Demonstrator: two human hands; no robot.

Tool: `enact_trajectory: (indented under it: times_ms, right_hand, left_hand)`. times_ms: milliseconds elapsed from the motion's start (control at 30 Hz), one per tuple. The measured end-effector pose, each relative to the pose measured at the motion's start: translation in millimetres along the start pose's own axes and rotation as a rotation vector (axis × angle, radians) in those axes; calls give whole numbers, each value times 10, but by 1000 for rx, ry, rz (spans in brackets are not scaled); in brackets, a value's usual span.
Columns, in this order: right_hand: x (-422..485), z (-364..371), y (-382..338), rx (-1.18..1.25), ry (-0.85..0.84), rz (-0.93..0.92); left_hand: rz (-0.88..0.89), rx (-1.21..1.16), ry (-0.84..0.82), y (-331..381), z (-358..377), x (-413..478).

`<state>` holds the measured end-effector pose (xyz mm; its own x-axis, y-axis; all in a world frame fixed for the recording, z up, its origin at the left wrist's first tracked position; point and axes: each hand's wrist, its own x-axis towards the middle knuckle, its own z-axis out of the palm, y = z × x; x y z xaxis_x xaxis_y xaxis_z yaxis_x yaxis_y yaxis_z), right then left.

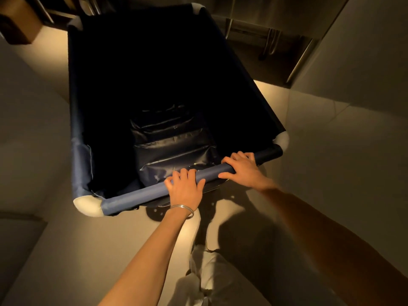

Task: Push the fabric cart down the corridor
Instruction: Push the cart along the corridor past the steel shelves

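Note:
A deep fabric cart (80, 164) of dark blue cloth with white corner caps fills the middle of the view. Its inside is dark and looks empty, with only a creased liner at the bottom. My left hand (185, 187), a thin bangle on its wrist, is wrapped over the near top rail (136, 194). My right hand (242, 167) grips the same rail further right, close to the right corner cap. Both arms reach forward from the bottom of the view.
Pale tiled floor (309, 120) runs along both sides of the cart. A light wall (28, 115) is close on the left and another (364, 51) on the right. Ahead are dark wooden furniture (19, 21) at top left and metal-framed panels (265, 40) at top right.

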<state>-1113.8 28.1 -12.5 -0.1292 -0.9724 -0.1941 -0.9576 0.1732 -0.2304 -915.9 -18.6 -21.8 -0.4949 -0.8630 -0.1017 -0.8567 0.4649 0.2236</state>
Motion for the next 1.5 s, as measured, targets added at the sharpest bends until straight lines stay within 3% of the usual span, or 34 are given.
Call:
enact_trajectory:
  times_ms: [333, 733, 1133, 1500]
  right_hand:
    - [-1008, 184, -84, -40, -41, 23]
    - [-1642, 454, -300, -66, 109, 63]
    - [-937, 325, -357, -93, 168, 144]
    - [393, -38, 46, -94, 80, 145]
  left_hand:
    - [14, -62, -18, 251, 130, -1006]
    - [84, -38, 13, 168, 193, -1498]
    - [148, 45, -8, -100, 30, -626]
    - [72, 125, -45, -59, -130, 786]
